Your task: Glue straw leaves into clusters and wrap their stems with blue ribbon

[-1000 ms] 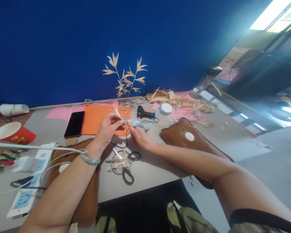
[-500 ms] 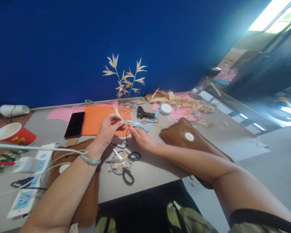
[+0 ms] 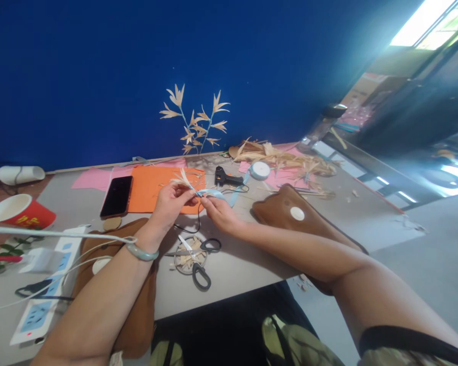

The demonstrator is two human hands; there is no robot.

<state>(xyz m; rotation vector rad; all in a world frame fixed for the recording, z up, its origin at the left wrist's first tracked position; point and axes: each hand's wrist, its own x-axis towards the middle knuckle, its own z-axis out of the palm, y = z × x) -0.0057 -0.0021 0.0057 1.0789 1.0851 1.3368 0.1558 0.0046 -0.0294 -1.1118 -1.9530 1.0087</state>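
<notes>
Pinching pale husk flower, near view centre, in fingers of left hand; apparently gripping stem, at its four o'clock, in right hand's. Possibly risking loose wrap through slack blue ribbon, or snag from dragging it against glue gun at three o'clock.

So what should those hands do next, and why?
Maybe wrap the blue ribbon around just below the pale flower: the left hand pinches there, the right hand pinches at the ribbon, and the flowers standing behind have blue stems.
</notes>
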